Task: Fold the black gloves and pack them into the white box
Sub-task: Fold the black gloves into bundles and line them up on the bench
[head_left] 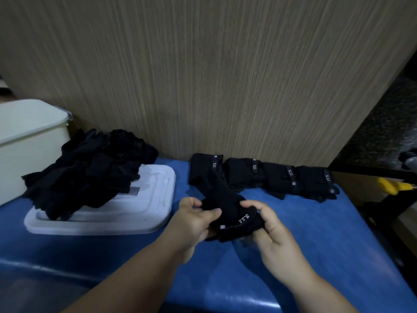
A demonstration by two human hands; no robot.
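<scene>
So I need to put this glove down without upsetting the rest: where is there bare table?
Bare blue table lies between the right hand and the row of folded gloves, and along the near edge before the white lid. Crowded: the lid's left under the glove pile, and the back by the wooden panel.

Black gloves (pixel 234 213), white lid (pixel 144 199), blue table (pixel 316 233), striped beige wood-grain panel (pixel 225 75).

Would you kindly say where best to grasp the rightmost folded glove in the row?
Probably grip the folded glove by its thick middle, from above and the open right side: the wooden panel stands behind, and a neighbouring glove touches its left.
</scene>
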